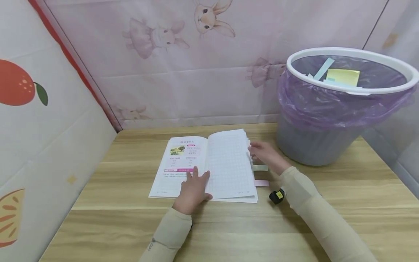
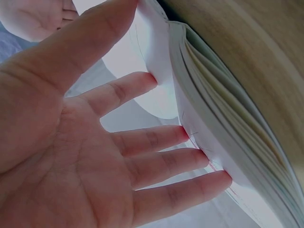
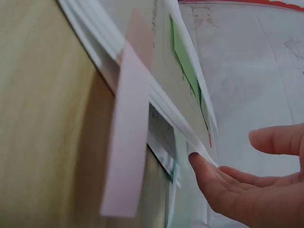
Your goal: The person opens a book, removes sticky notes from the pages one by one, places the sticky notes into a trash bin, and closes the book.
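Observation:
An open workbook [image 1: 229, 163] lies on the table, printed text and a picture on its left page, a blank grid on its right. My left hand [image 1: 194, 189] rests with spread fingers near the gutter, fingertips on the paper in the left wrist view. At the right edge of the pages is my right hand [image 1: 266, 155]. In the right wrist view its fingertips [image 3: 198, 164] touch the page edge, with the thumb held apart. A pink sticky tab [image 1: 262, 183] and a pale green tab [image 1: 260, 167] stick out there. A green sticky note [image 3: 185, 61] shows between pages.
A grey bin [image 1: 307, 142] with a purple liner stands at the back right, holding a yellow sticky note [image 1: 343, 77] and paper strips. A small black object with a yellow label [image 1: 276, 196] is by the right wrist. A rabbit-print curtain [image 1: 183, 91] hangs behind the table.

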`<state>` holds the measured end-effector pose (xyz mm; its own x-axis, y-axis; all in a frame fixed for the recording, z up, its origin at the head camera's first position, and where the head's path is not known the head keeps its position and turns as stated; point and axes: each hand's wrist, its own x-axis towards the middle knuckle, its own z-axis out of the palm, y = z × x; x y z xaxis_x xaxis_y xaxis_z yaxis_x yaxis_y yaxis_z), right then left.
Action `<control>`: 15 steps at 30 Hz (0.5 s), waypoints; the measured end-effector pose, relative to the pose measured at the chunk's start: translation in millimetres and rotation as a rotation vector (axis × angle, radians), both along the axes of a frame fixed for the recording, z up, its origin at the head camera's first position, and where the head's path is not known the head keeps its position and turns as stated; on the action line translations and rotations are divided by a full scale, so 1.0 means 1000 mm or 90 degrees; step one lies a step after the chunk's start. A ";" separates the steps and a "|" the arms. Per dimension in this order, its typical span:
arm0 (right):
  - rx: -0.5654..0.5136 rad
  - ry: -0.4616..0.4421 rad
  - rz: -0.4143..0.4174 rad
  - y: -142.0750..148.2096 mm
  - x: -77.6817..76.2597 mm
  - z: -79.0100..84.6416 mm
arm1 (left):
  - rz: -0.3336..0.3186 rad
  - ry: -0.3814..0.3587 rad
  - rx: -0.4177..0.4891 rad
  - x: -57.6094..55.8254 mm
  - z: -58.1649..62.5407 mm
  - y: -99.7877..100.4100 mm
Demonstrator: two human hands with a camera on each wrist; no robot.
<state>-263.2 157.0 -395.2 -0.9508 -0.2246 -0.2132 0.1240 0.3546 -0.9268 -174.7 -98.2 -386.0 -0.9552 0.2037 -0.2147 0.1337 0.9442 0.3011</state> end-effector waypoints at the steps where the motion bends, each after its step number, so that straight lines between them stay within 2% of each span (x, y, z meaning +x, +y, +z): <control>1: -0.003 0.005 -0.007 0.000 0.002 0.001 | 0.001 -0.001 0.002 0.000 0.000 0.000; 3: 0.007 0.022 -0.006 0.001 0.008 0.002 | 0.001 0.000 0.003 0.001 0.000 0.001; 8: 0.087 0.070 0.014 0.001 0.034 0.007 | -0.007 0.005 0.000 0.001 -0.001 0.001; 10: 0.097 0.055 0.014 -0.001 0.044 0.010 | -0.009 0.008 -0.003 0.001 -0.001 0.001; 15: 0.071 -0.039 0.030 -0.004 0.058 0.009 | -0.011 0.008 -0.007 0.001 -0.001 0.001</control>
<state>-205.2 152.7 -385.7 -0.9243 -0.2409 -0.2961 0.1592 0.4617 -0.8726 -174.0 -97.1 -387.2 -0.9544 0.2173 -0.2047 0.1533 0.9452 0.2884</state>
